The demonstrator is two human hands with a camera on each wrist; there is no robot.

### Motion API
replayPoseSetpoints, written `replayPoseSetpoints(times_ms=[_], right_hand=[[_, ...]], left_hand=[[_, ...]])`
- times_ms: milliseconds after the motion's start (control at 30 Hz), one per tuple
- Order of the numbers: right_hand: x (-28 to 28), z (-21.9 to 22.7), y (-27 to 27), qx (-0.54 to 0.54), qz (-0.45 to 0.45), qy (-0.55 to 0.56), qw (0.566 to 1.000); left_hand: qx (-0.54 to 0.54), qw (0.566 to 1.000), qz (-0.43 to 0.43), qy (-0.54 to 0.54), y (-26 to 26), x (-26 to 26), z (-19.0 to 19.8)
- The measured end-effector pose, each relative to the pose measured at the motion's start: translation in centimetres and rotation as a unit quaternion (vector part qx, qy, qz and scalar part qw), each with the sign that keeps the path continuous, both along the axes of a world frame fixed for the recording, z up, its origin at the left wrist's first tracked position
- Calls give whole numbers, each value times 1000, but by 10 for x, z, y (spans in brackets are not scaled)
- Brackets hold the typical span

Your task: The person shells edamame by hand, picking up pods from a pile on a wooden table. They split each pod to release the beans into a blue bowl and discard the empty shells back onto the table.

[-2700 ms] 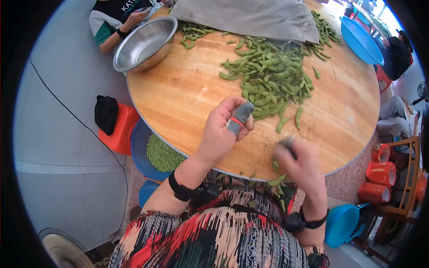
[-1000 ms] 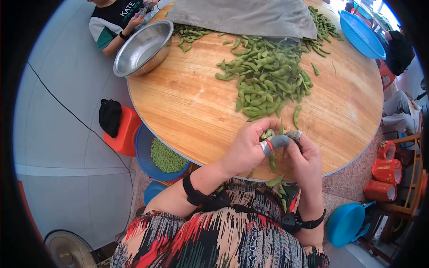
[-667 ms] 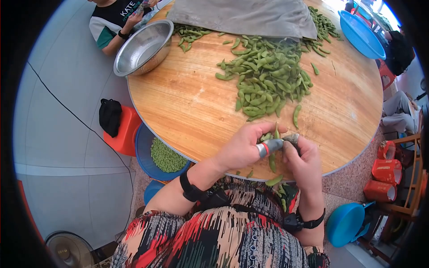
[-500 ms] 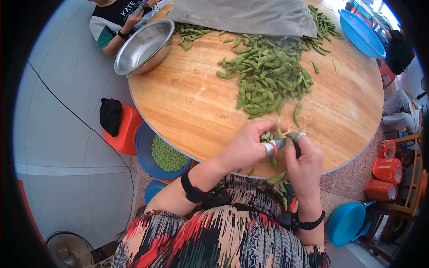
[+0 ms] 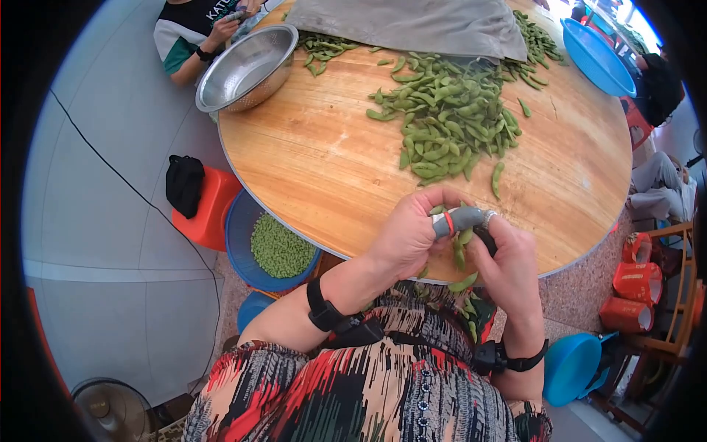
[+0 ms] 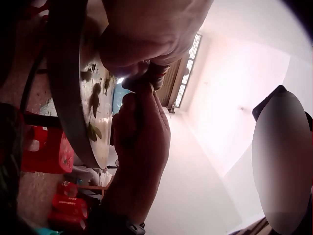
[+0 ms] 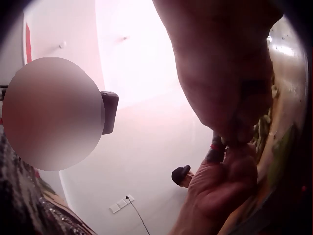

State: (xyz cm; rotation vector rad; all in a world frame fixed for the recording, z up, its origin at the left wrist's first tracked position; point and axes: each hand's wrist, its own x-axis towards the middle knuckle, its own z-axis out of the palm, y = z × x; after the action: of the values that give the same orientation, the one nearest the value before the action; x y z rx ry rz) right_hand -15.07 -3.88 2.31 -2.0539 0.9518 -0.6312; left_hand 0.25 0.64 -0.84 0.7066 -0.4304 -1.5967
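Both hands meet low over the near edge of the wooden table (image 5: pixel 317 162). My left hand (image 5: pixel 405 234) is curled round green pods (image 5: pixel 464 237), its thumb in a grey cover with a red band. Against that thumb tip, my right hand (image 5: pixel 513 261) pinches a pod mostly hidden by the fingers. A silvery cover shows on a right finger. Beyond the hands lies a heap of pods (image 5: pixel 449 110). In the left wrist view, my right hand (image 6: pixel 142 139) touches the left fingertips; the right wrist view shows my left hand (image 7: pixel 222 183) from below, very dark.
A metal colander (image 5: pixel 247 70) stands at the table's left edge, a grey cloth (image 5: pixel 412 26) at the back, a blue basket (image 5: pixel 600 57) at the right. Below left, a blue tub (image 5: pixel 237 236) holds shelled beans (image 5: pixel 280 247). Loose pods (image 5: pixel 497 180) lie nearby. Another person sits at the back left.
Since about half a second ago, the left thumb has come across to the right fingertips and covers more of the pods. Earlier, the hands were apart and came together. The view has shifted slightly.
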Motion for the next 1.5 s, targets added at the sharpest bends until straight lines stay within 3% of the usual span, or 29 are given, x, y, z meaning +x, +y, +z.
replayPoseSetpoints(times_ms=[67, 133, 167, 233, 267, 333, 367, 433, 467, 500, 533, 600, 667, 733, 800, 833, 867, 900, 933, 1000, 1033, 1133, 1233, 1400, 1500], right_hand=[[1, -3, 1, 6, 7, -11, 1000], [1, -10, 2, 236, 25, -185, 954], [-1, -8, 2, 236, 25, -185, 954], [-5, 1, 0, 430, 60, -211, 876], [-5, 1, 2, 431, 60, -210, 876], [-3, 1, 7, 574, 76, -299, 759], [-2, 1, 8, 573, 77, -299, 759], [2, -1, 8, 478, 9, -216, 851], [6, -3, 8, 478, 11, -215, 852], [11, -5, 10, 256, 14, -148, 955], [16, -6, 11, 16, 15, -72, 997], [24, -3, 12, 54, 23, -55, 997], [32, 2, 7, 323, 12, -129, 938], [39, 2, -4, 323, 58, -127, 936], [49, 1, -19, 119, 33, -49, 991], [53, -1, -27, 119, 34, -46, 991], [56, -5, -36, -52, 11, 38, 998], [59, -7, -41, -223, -12, 120, 967], [61, -8, -40, -224, -11, 122, 967], [63, -9, -36, -204, -11, 234, 950], [62, -9, -35, -204, -9, 237, 950], [55, -8, -32, -167, -16, 219, 961], [44, -9, -31, -149, -20, 229, 962], [34, -14, -33, -45, -48, 57, 996], [28, -24, -37, -108, -104, 19, 988]], left_hand=[[-1, 1000, 12, -3, 1, 1, -1], [-26, 999, -22, 9, 3, 5, -1], [-26, 999, -22, 10, 4, 4, 1], [11, 999, -20, 46, 8, 0, 5], [12, 999, -20, 47, 10, 1, 2], [-17, 986, -80, 146, 15, 5, -4], [-18, 986, -80, 145, 16, 6, -3], [3, 991, -74, 109, 17, 9, 0], [2, 991, -72, 109, 19, 11, -1], [2, 997, -60, 52, 21, 13, -1], [2, 999, -49, -6, 24, 15, -2], [31, 999, -6, -44, 28, 18, 3], [33, 998, 23, -57, 32, 28, 8], [32, 995, 64, -67, 35, 38, 9], [31, 991, 102, -76, 37, 49, 6], [-1, 993, 102, -63, 36, 56, 2], [-33, 993, 102, -52, 35, 60, 0], [-37, 992, 106, -60, 35, 60, 0], [-38, 992, 107, -59, 37, 60, 3], [-27, 968, -78, -238, 39, 61, 13], [-26, 956, -142, -256, 40, 59, 15], [-32, 934, -171, -312, 38, 50, 9], [1, 937, -119, -327, 34, 49, 16], [9, 952, -62, -299, 28, 48, 11], [8, 950, -30, -310, 23, 43, 11]])
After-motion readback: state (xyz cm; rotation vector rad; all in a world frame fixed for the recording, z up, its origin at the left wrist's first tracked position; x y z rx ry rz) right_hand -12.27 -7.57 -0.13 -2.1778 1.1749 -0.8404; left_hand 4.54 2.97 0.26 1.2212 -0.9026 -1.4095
